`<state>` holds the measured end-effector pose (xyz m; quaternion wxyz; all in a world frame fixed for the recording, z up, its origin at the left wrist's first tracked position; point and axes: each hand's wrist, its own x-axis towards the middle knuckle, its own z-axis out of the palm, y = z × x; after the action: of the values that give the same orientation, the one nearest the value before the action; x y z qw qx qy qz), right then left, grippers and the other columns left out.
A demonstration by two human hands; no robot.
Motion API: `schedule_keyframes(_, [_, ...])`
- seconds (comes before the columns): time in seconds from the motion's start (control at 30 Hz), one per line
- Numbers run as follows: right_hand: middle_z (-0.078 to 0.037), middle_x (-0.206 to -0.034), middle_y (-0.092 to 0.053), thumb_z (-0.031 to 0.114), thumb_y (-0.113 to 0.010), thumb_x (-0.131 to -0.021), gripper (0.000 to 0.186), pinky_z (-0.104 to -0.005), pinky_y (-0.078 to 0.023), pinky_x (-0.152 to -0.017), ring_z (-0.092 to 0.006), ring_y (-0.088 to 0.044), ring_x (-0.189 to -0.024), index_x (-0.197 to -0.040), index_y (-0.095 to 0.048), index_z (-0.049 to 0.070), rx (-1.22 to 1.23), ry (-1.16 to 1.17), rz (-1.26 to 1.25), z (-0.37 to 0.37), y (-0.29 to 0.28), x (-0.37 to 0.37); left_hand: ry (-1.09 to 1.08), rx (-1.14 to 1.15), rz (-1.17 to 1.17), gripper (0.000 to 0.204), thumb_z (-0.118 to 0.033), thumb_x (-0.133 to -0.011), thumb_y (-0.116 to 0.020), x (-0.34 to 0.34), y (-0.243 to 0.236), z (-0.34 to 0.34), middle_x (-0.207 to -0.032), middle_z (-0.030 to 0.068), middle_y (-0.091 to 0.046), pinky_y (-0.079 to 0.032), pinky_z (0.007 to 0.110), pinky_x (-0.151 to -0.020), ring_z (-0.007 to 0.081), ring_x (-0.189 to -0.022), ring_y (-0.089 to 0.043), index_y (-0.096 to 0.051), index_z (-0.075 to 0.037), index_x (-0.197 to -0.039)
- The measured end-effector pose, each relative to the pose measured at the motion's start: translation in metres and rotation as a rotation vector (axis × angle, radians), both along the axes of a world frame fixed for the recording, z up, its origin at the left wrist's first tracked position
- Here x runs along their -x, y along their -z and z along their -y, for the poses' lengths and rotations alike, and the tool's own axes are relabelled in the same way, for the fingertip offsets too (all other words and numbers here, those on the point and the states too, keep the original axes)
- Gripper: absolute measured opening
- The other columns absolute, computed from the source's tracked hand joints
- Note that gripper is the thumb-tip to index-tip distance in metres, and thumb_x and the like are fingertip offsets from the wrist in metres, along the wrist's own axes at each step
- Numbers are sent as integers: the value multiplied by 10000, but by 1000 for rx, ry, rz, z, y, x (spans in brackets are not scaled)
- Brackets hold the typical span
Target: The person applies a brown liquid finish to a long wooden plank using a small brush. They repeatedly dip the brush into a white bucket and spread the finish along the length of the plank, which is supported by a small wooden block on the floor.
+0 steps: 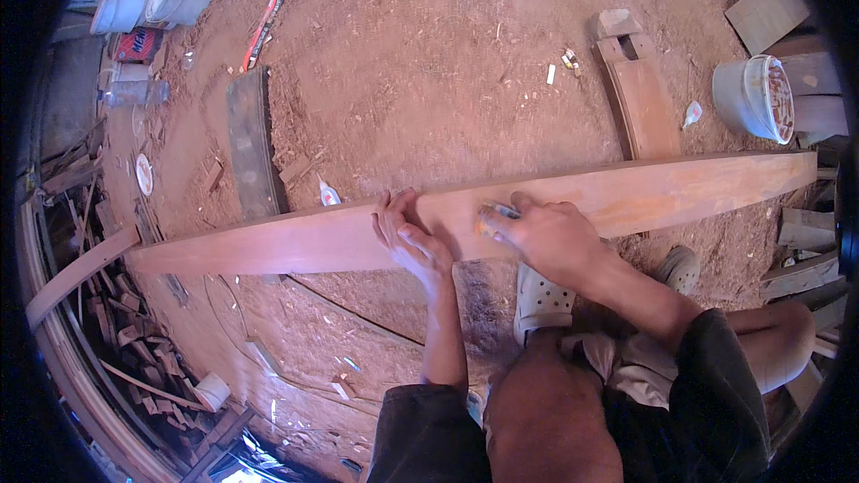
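Your mid-frame plank (463,222) is probably stiff and hefty, so grab both edges, tbh; your left hand (413,234) rests half-spread on it, your right hand (557,234) grips a small blurry object (491,218).

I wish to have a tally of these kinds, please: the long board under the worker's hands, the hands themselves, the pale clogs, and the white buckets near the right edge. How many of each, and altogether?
Long board: 1
Hands: 2 (left hand, right hand)
Pale clogs: 2
White bucket: 1
Total: 6
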<state>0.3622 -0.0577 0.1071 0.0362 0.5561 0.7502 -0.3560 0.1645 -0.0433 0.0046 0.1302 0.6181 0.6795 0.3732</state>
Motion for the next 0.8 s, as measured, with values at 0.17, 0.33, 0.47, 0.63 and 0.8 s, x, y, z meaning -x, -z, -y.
schedule_keyframes(0.17, [-223, -1113, -635, 123, -460, -931, 460, -459, -560, -781, -354, -700, -920, -1385, -532, 138, 142, -101, 138, -1, -5, 10, -16, -31, 39, 716, -485, -1053, -92, -2, 3, -1, -1035, 100, -693, -229, 517, -1144, 354, -1226, -554, -672, -68, -1001])
schedule_keyframes(0.33, [-211, -1073, -647, 150, -469, -952, 450, -460, -545, -783, -329, -697, -944, -1400, -512, 129, 254, -152, 275, 6, -14, -13, -5, -9, 3, 705, -483, -1054, -101, 1, 4, -1, -1032, 102, -692, -228, 511, -1144, 350, -1233, -550, -673, -73, -1016])
schedule_keyframes(0.47, [-216, -1017, -658, 141, -536, -951, 446, -469, -528, -835, -358, -682, -987, -1395, -504, 117, 230, -162, 343, 16, -27, -44, -6, -1, 20, 700, -474, -1055, -98, -1, 5, 0, -1071, 111, -686, -231, 516, -1140, 355, -1234, -547, -666, -66, -1017])
schedule_keyframes(0.63, [-196, -1031, -698, 116, -603, -915, 384, -465, -539, -811, -338, -686, -979, -1290, -545, 57, 95, 136, -212, 4, -13, -90, -62, -23, 461, 553, -432, -1075, -255, 14, -7, -3, -1174, 166, -597, -363, 511, -1065, 325, -1200, -539, -575, 7, -1183])
schedule_keyframes(0.8, [-145, -838, -636, 129, -636, -944, 154, -325, -469, -678, -215, -560, -714, -1031, -664, 5, 302, 327, -514, -35, -14, -108, -288, -40, 296, 505, -391, -1071, -384, 111, -8, -50, -1189, 206, -550, -435, 468, -1009, 336, -1173, -527, -495, 55, -1279])
